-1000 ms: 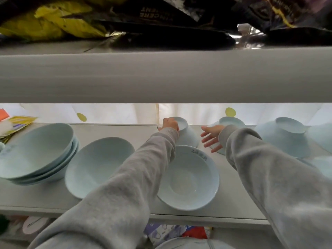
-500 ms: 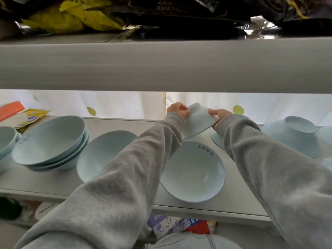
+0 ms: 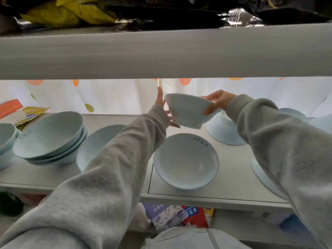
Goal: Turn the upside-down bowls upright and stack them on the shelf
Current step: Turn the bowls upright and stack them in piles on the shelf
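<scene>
I hold a pale blue bowl (image 3: 188,112) in the air between both hands, rim up and slightly tilted. My left hand (image 3: 164,108) supports its left side, thumb up at the rim and fingers under the base. My right hand (image 3: 218,101) grips the right rim. Directly below it an upright bowl (image 3: 186,160) with dark lettering sits on the white shelf (image 3: 233,178). To the left stand another upright bowl (image 3: 100,141), partly hidden by my sleeve, and a stack of upright bowls (image 3: 50,139). Upside-down bowls (image 3: 226,130) remain at the right, behind my right arm.
The upper shelf board (image 3: 161,54) runs low across the top, close above my hands, with dark and yellow bags on it. A dotted white curtain (image 3: 111,96) hangs behind. More bowls (image 3: 5,141) and yellow packets (image 3: 30,114) lie far left. Packages fill the shelf below.
The bowl left the shelf, was tipped on edge between both hands, and now sits rim up in the air above the lettered bowl. The camera moved closer.
</scene>
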`<state>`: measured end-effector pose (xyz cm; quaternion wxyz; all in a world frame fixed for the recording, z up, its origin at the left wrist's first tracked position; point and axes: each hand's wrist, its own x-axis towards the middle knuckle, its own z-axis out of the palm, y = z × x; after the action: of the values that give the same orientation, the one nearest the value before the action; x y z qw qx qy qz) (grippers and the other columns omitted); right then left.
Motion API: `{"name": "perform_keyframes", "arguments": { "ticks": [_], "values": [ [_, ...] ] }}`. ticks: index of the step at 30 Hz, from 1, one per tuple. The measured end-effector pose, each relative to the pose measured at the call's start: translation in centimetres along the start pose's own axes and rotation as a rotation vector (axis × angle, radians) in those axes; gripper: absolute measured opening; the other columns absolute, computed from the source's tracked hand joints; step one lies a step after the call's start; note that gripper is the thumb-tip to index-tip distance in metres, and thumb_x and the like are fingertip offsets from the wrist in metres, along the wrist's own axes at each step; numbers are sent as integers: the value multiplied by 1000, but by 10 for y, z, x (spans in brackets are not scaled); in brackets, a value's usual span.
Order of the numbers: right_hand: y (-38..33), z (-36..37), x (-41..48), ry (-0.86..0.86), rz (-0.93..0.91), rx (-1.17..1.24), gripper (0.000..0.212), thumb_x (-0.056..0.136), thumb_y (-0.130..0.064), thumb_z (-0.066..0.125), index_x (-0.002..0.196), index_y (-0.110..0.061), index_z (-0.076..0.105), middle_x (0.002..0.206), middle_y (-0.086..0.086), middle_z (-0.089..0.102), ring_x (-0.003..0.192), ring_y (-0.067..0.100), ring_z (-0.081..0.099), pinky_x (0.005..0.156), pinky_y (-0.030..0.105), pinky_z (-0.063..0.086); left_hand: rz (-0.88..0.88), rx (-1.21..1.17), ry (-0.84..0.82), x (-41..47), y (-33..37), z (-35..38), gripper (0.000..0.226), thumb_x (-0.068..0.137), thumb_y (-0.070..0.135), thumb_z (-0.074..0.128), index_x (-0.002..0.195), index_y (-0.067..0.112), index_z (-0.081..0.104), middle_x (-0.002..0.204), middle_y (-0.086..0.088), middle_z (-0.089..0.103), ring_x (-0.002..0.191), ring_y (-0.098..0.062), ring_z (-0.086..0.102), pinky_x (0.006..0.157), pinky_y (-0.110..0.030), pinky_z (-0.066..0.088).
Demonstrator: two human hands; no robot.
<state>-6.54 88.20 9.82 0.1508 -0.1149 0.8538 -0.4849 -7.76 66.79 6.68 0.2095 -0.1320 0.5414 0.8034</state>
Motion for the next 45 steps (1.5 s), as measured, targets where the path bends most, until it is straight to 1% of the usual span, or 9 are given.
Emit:
{"name": "perform_keyframes", "arguments": {
  "ticks": [5,9,17,22,27,30,33,39,45],
  "values": [
    [3,6,-16,13,-65,-255,50,62,27,61,71,-21,63,141,-1,47,140,16,23,115,35,11,12,62,4,-3,-1,-7,90,77,79,34,144,19,35,140,-9,41,125,-42,43,87,-59,43],
    [19,7,-27,118,-134,-296,53,62,26,60,65,-27,62,141,-1,48,143,21,22,119,45,7,25,29,69,-13,3,-13,78,84,67,42,120,-2,51,108,-12,55,95,-33,57,66,-48,53],
    [41,24,-46,34,-291,-395,49,61,25,60,78,-20,71,127,-15,46,141,22,23,119,46,12,-16,143,201,-31,-6,-21,65,90,60,41,105,-1,57,83,-11,58,73,-30,59,60,-44,53],
    [51,42,-54,-77,-323,-453,49,66,17,67,83,-29,70,134,-7,51,143,21,18,119,40,7,-23,319,349,-41,-19,-27,55,92,58,38,68,10,51,46,-1,51,38,-17,48,45,-18,44],
    [66,60,-67,-111,-328,-501,26,73,1,75,84,-23,74,137,-4,52,143,21,19,119,41,9,79,644,480,-39,-29,-27,48,90,53,48,68,11,55,72,-5,55,64,-21,52,76,-29,41],
    [72,67,-73,-131,-281,-511,24,77,3,70,86,-19,77,138,-6,51,143,18,17,120,41,7,81,748,510,-41,-41,-27,56,88,52,50,109,3,64,100,-12,67,96,-29,63,91,-33,45],
    [77,73,-78,-147,-257,-557,26,80,6,64,86,-16,77,138,-8,51,144,17,16,120,38,7,82,868,556,-51,-50,-20,50,86,44,52,113,3,63,96,-12,64,88,-28,61,78,-32,45],
    [76,85,-92,-147,-241,-646,35,81,6,59,90,-23,77,141,-16,45,144,12,11,120,39,4,46,1065,651,-62,-64,-15,31,89,36,49,75,9,55,71,-5,52,59,-19,46,64,-27,38],
    [76,88,-104,-44,-239,-650,56,77,19,44,92,-25,75,147,-15,38,145,12,10,119,32,0,51,1265,680,-65,-68,-18,43,88,39,49,119,12,61,126,-13,57,111,-30,52,98,-35,43]
  ]
}}
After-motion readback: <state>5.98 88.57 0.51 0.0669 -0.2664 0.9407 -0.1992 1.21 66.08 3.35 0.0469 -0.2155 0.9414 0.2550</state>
